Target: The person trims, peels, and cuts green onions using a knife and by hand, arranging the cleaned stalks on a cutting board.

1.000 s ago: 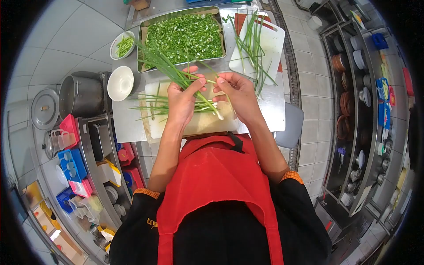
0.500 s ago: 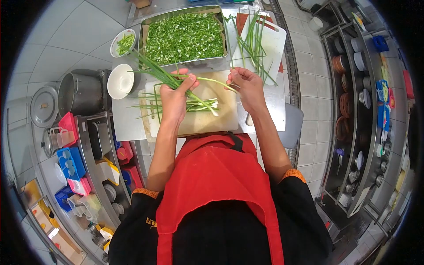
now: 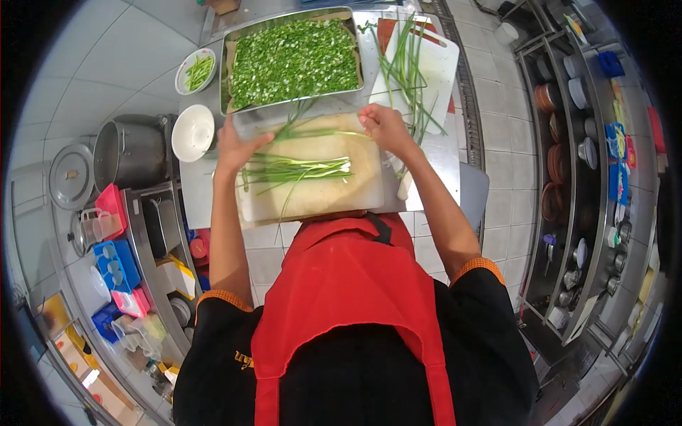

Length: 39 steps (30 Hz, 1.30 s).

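Observation:
My right hand (image 3: 387,129) is closed in a pinch on the pale end of a green onion (image 3: 320,133), whose green leaves stretch left above the cutting board. My left hand (image 3: 238,147) is open by the board's left edge, its thumb spread from the fingers and nothing visible in it. Between the hands, a bunch of green onions (image 3: 302,169) lies on the cutting board (image 3: 312,199), white ends to the right. A pale handle (image 3: 404,186) shows beside my right forearm; what it belongs to is hidden.
Beyond the board stands a metal tray (image 3: 291,105) of chopped green onions. A white bowl (image 3: 193,133) and a bowl of cut green pieces (image 3: 195,71) are at left. More long green onions (image 3: 408,67) lie on a white board (image 3: 439,71) at right. Shelves flank the table.
My left hand has let go of the green onions and moved left, opening. My right hand has shifted slightly, still pinching the stalk, which now lies lower and straighter over the board.

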{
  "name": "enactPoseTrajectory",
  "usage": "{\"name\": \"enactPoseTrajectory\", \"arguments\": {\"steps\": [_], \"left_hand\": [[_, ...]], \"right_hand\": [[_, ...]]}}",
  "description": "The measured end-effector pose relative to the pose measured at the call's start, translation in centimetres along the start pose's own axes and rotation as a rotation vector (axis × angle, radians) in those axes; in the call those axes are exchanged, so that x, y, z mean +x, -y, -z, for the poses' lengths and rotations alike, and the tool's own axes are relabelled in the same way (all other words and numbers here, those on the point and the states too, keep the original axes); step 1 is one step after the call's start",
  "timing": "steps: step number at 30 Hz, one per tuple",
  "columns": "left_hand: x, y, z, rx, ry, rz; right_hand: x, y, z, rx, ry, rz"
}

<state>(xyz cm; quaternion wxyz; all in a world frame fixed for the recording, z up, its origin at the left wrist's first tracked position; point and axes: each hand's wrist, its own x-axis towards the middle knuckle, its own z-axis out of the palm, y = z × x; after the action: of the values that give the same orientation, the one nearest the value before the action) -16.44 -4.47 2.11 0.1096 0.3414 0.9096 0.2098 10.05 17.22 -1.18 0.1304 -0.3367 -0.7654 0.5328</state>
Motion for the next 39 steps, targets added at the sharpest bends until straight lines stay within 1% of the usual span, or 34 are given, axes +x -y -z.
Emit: {"name": "enactPoseTrajectory", "arguments": {"steps": [2, 3, 4, 5, 6, 7, 8, 10, 13, 15, 17, 18, 20, 21, 23, 25, 26, 28, 32, 34, 38, 39], "left_hand": [[-0.2, 1.0, -0.4, 0.015, -0.214, -0.183], [-0.4, -0.4, 0.1, 0.004, -0.320, -0.299], [-1.6, -2.9, 0.9, -0.032, -0.382, -0.376], [-2.1, -4.8, 1.0, -0.049, -0.361, -0.425], [-2.5, -6.6, 0.7, -0.119, -0.193, -0.469], [-2.9, -8.0, -1.0, -0.171, -0.105, -0.632], [-3.3, -8.9, -2.3, -0.218, 0.073, -0.679], [-3.8, -10.3, -5.1, -0.180, 0.138, -0.806], [-3.8, -10.9, -7.4, -0.152, 0.172, -0.828], [-3.5, -10.7, -7.8, -0.155, 0.191, -0.804], [-3.1, -10.3, -8.1, -0.156, 0.194, -0.837], [-3.0, -10.4, -7.9, -0.197, 0.222, -0.829], [-2.8, -10.4, -7.4, -0.235, 0.255, -0.826], [-2.6, -10.6, -7.2, -0.270, 0.270, -0.813], [-2.2, -10.5, -7.1, -0.305, 0.284, -0.804], [-1.6, -9.5, -7.2, -0.247, 0.298, -0.878], [-1.6, -9.3, -7.3, -0.245, 0.301, -0.880], [-1.7, -9.1, -7.3, -0.263, 0.266, -0.887], [-1.8, -9.7, -6.9, -0.270, 0.310, -0.932], [-1.8, -9.9, -6.7, -0.248, 0.353, -0.905], [-1.7, -10.0, -6.8, -0.208, 0.364, -0.886], [-1.8, -10.0, -6.9, -0.225, 0.308, -0.872]], "right_hand": [[0.4, -2.1, -0.2, -0.253, -0.052, 0.302], [1.0, -3.8, -0.8, -0.282, -0.003, 0.223], [0.7, -4.2, -1.3, -0.276, -0.050, 0.315], [0.6, -4.3, -1.8, -0.301, -0.116, 0.381], [0.9, -3.4, -1.7, -0.186, -0.061, 0.250], [0.7, -3.0, -1.2, -0.150, -0.053, 0.266], [1.0, -3.4, -1.6, -0.148, -0.101, 0.344], [0.6, -1.8, -1.0, -0.116, -0.063, 0.271], [0.3, -1.9, -0.7, -0.068, -0.077, 0.228], [0.1, -1.9, 0.0, -0.045, -0.089, 0.198], [-0.2, -2.2, 0.2, -0.169, -0.161, 0.134], [-0.6, -2.2, 0.4, -0.167, -0.172, 0.131], [-2.2, -2.4, 0.4, -0.255, -0.494, 0.153], [-3.2, -2.5, 0.4, -0.254, -0.501, 0.152], [-6.2, -2.7, 0.2, -0.309, -0.637, -0.017], [-9.8, -1.6, -0.1, -0.442, -0.564, -0.263], [-11.3, -1.2, -0.6, -0.440, -0.566, -0.265], [-13.4, -0.8, -1.6, -0.483, -0.491, -0.456], [-13.9, -2.5, -2.5, -0.428, -0.501, -0.432], [-13.9, -2.5, -2.5, -0.377, -0.512, -0.405], [-13.5, -3.2, -2.7, -0.363, -0.497, -0.407], [-13.4, -3.2, -2.7, -0.361, -0.514, -0.406]]}}
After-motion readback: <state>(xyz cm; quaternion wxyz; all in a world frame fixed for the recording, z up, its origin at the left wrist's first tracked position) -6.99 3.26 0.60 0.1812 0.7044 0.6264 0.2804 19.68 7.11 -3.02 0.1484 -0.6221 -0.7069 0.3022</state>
